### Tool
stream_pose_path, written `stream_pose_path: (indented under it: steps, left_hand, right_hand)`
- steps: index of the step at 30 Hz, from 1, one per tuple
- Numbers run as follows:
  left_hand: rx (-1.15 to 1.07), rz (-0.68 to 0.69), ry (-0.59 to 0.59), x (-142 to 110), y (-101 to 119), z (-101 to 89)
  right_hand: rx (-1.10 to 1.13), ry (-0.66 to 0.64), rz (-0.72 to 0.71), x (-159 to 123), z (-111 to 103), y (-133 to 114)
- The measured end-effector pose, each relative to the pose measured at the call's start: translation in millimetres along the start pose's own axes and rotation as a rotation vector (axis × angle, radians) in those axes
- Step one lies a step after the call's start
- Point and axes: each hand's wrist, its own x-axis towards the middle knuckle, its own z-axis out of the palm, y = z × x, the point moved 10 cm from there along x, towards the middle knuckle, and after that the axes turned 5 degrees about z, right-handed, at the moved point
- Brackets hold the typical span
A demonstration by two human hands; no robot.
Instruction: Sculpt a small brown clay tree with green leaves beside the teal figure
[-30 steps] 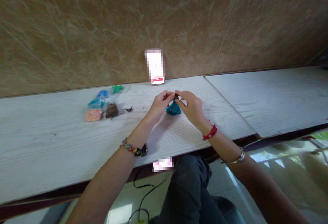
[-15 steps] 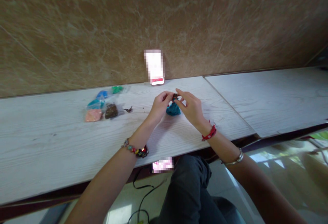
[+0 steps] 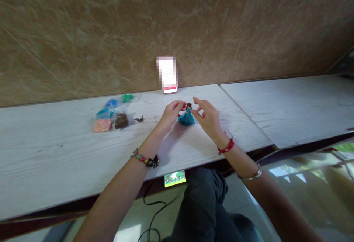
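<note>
A small doll [image 3: 186, 119] with dark brown hair and a flared teal skirt stands upright on the white wood-grain tabletop, between my hands. My left hand [image 3: 173, 112] is closed in a pinch at the left side of the doll's head and shoulder; the exact contact is partly hidden by the fingers. On the other side, my right hand [image 3: 207, 115] has its thumb and index finger apart, the thumb tip close to the doll's upper body. Nothing shows between the right fingers.
To the left lie plastic bags of coloured clay: peach [image 3: 102, 125], brown [image 3: 121, 120], teal [image 3: 105, 113], blue [image 3: 111, 103] and green [image 3: 127, 97]. A dark brown scrap [image 3: 139, 119] lies beside them. A phone [image 3: 167, 74] leans on the marbled wall. Another lit screen [image 3: 175, 179] sits below the table edge.
My right fingers have drawn apart and back from the doll's head, so its hair and upper body now show. My left hand has shifted slightly, still at the doll.
</note>
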Motion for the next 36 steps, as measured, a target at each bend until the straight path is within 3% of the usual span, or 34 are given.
stream_pose_path:
  steps: [3, 9, 12, 20, 29, 36]
  left_hand:
    - [0.08, 0.132, -0.001, 2, 13, -1.7]
    - [0.536, 0.774, 0.089, -24, 74, -2.3]
    - [0.688, 0.942, 0.063, -35, 80, 5.0]
    - [0.678, 0.948, 0.026, -33, 73, 6.2]
    - [0.564, 0.878, -0.01, -25, 65, 5.6]
    - [0.507, 0.784, 0.094, -26, 70, -3.9]
  right_hand:
    - [0.005, 0.002, 0.038, -4, -4, 6]
    - [-0.048, -0.079, 0.106, -9, 6, 18]
    - [-0.081, -0.14, 0.131, -10, 16, 24]
    - [-0.038, -0.265, 0.199, -14, 36, 33]
    - [-0.029, -0.285, 0.208, -13, 40, 33]
    - [0.046, -0.048, 0.091, -6, 15, 18]
